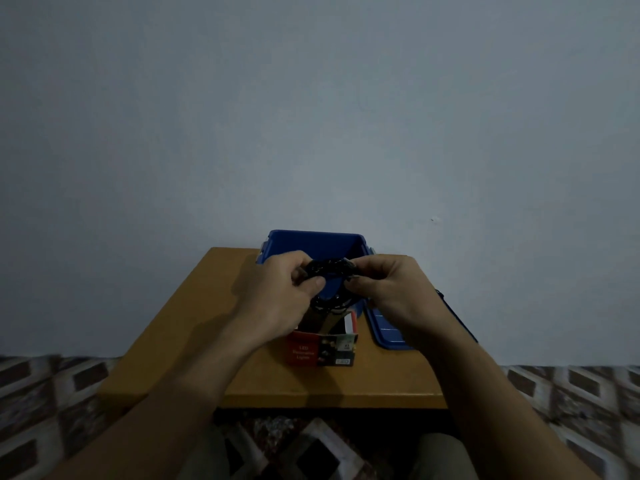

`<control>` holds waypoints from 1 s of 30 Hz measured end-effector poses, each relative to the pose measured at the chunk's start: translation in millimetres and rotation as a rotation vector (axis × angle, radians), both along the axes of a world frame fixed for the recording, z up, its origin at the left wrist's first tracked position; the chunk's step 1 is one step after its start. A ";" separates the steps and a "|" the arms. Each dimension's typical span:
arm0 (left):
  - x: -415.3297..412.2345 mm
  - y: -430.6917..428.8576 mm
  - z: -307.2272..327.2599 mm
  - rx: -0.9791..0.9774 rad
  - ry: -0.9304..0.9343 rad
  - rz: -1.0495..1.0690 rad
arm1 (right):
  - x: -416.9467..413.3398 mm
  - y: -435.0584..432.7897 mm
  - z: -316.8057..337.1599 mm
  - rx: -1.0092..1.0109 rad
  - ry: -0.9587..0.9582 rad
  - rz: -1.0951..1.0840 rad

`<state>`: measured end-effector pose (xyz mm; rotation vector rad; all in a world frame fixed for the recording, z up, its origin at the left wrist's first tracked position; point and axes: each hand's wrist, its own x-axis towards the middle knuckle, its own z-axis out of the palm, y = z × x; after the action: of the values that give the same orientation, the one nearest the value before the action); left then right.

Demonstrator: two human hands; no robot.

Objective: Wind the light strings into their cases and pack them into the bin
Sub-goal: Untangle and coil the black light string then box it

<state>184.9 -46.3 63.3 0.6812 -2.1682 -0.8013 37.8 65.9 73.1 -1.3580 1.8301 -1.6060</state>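
Over the near edge of the blue bin [311, 240], the left hand [277, 296] and right hand [384, 289] each pinch a coiled black light string [329, 266]. Just in front of the bin stands an open red LED light case [320, 351]. The bin's blue lid [384, 327] lies just right of it on the wooden table [194, 323].

We see a plain grey-blue wall [311, 98] behind a wooden counter [194, 327], a patterned floor [52, 393] below, under dim light.
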 end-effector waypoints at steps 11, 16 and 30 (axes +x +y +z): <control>-31.7 -38.4 -39.5 0.093 -0.050 0.068 | -28.9 -42.8 -45.5 0.097 0.213 -0.113; -39.3 -45.5 -58.4 0.049 -0.121 0.165 | -33.2 -58.4 -73.1 0.186 0.292 -0.147; -36.1 -66.8 -85.2 0.131 -0.232 0.181 | -35.1 -83.2 -100.6 0.388 0.648 -0.224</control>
<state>148.8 -113.1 -22.0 1.0671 -2.2317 -0.8059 2.7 -17.3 -27.5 -1.6402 2.5718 -0.8529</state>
